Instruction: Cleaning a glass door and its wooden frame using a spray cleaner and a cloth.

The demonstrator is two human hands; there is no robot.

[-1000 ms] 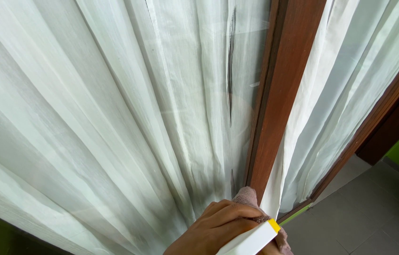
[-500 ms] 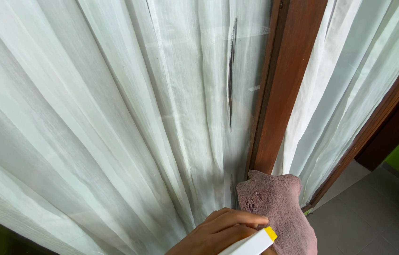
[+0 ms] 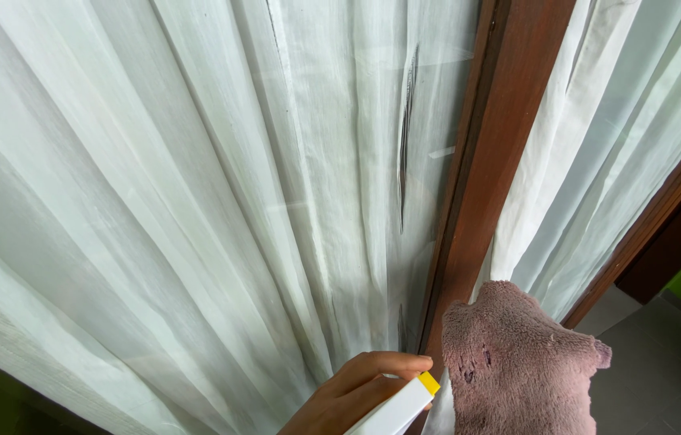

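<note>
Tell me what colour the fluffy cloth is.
Dusty pink; the cloth shows best in the head view.

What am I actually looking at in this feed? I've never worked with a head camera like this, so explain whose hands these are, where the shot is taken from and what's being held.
There is no machine here: a person wears one camera on the head, and it looks down and forward at their own bare hands. The picture is that single view.

In front of them hangs a sheer white curtain in long folds, seen behind glass that shows faint reflections. A brown wooden frame post runs up the middle, with more curtain to its right. A grey tiled floor shows at the lower right.

At the bottom edge, the left hand grips a white spray bottle with a yellow tip, pointed toward the post. Beside it, a fuzzy pinkish-brown cloth is raised against the base of the post. The cloth covers the right hand fully, so that hand cannot be seen.
</note>
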